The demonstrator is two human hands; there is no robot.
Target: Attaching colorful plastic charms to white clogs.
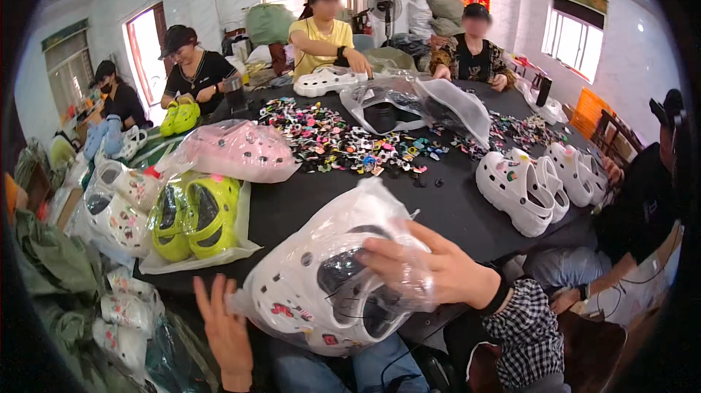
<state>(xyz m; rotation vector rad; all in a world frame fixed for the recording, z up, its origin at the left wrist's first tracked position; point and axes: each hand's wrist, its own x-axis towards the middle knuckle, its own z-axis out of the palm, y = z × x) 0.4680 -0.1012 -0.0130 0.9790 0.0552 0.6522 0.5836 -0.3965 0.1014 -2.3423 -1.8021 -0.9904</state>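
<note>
On my feed: right hand (pixel 456 269) is grasping a clear, glossy plastic bag (pixel 372 199) at its right side, fingers bent, film partly over them; can't tell if the fingertips reach inside. Left hand (pixel 225 331) is released, fingers spread, just beside the bag's left edge; can't tell if it touches.

Bag contains chunky white perforated clogs with colourful charms (pixel 288 291), tilted, above the wearer's lap at the near edge of the black-covered table (pixel 445 210).

To the left I see bright lime-green clogs in clear plastic (pixel 215 207), with pale pink bagged clogs (pixel 237 152) just behind. Mid-table: loose heap of small multicoloured charms (pixel 350 137). Right side: white open-backed clogs with charms (pixel 515 192), unbagged.

Across the table, a co-worker in a yellow shirt (pixel 328 39) reaches toward a white clog (pixel 321 84).
</note>
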